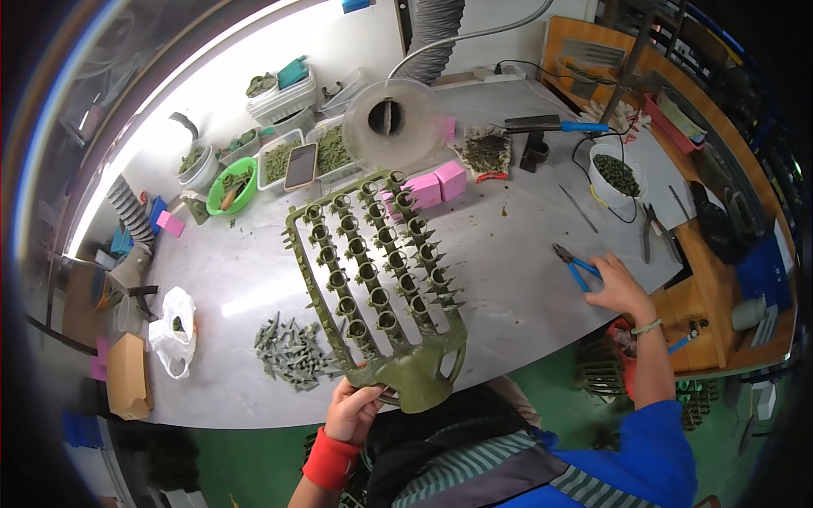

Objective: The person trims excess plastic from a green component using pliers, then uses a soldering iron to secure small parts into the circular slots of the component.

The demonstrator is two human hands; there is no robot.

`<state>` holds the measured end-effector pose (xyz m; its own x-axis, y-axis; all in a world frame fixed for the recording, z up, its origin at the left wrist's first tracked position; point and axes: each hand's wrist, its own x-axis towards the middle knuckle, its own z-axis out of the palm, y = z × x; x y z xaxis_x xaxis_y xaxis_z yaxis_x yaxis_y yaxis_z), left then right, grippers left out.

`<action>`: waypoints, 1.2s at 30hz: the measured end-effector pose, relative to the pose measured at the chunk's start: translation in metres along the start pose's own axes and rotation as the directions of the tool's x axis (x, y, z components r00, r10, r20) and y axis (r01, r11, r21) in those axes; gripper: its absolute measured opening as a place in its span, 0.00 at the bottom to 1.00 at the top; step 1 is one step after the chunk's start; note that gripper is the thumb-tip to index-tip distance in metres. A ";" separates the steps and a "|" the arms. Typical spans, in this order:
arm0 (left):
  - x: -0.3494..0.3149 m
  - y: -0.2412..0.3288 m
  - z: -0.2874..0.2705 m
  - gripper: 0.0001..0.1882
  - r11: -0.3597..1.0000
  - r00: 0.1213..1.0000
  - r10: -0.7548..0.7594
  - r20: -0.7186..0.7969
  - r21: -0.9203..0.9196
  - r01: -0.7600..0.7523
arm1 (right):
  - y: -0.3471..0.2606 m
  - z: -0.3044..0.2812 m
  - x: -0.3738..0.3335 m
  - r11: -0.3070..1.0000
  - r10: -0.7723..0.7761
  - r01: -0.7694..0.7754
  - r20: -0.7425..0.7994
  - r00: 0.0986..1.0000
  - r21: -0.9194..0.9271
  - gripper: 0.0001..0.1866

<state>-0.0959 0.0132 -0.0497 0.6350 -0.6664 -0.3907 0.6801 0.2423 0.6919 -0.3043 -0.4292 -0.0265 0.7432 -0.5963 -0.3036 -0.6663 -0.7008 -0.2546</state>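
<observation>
My left hand [354, 409], with a red wristband, grips the lower end of a large olive-green moulded frame [428, 372]. Rows of small round cups run along its bars, and little spikes stick out from the sides. It is tilted up over the near part of the table. To the right, my right hand [621, 289] has its thumb and fingers around the blue handles of a pair of cutting pliers [579, 269], whose jaws point away to the left. Left of the frame lies a loose pile of small grey-green pointed pieces [292, 354].
Tubs of green bits [278, 158], a phone [301, 165], a green bowl [233, 188] and an extraction hood [391, 127] stand behind. Pink blocks [436, 184] sit beyond the frame. At right are a white bucket [616, 173], a soldering-iron-like tool [559, 125] and other pliers [648, 233].
</observation>
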 end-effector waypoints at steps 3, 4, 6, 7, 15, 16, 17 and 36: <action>0.000 -0.001 -0.006 0.19 1.000 1.000 0.007 0.027 0.017 -0.008 | -0.003 0.012 0.001 0.994 0.019 -0.008 -0.101 0.995 0.106 0.36; 0.000 -0.002 -0.006 0.19 1.000 1.000 0.020 0.013 0.016 -0.021 | -0.001 0.017 0.000 0.979 -0.007 0.023 -0.081 0.997 0.201 0.34; 0.004 -0.005 -0.003 0.21 1.000 1.000 -0.003 -0.006 0.009 0.003 | -0.014 0.019 -0.007 0.954 -0.041 0.056 -0.056 0.998 0.296 0.32; 0.006 -0.006 -0.004 0.22 1.000 1.000 -0.010 -0.006 0.016 0.010 | -0.038 0.013 -0.019 0.896 -0.095 0.095 -0.023 0.995 0.434 0.31; 0.004 -0.005 0.003 0.23 0.999 0.996 0.031 -0.085 0.015 -0.030 | -0.116 0.024 -0.036 0.728 -0.557 0.619 -0.272 0.785 0.295 0.29; 0.005 -0.007 0.004 0.23 1.000 0.997 0.019 -0.078 0.016 -0.017 | -0.119 0.026 -0.036 0.737 -0.545 0.608 -0.271 0.793 0.296 0.29; 0.005 -0.007 0.004 0.23 1.000 0.996 0.022 -0.085 0.011 -0.021 | -0.123 0.027 -0.037 0.744 -0.548 0.620 -0.301 0.780 0.251 0.30; -0.011 0.011 -0.004 0.26 0.985 0.982 0.105 -0.159 0.154 -0.080 | -0.157 0.047 0.001 0.669 -0.705 0.742 -0.271 0.655 0.054 0.34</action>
<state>-0.0937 0.0266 -0.0402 0.7529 -0.5167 -0.4077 0.5624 0.1832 0.8063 -0.2017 -0.3019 -0.0298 0.9734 -0.0027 0.2292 0.1022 -0.8898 -0.4448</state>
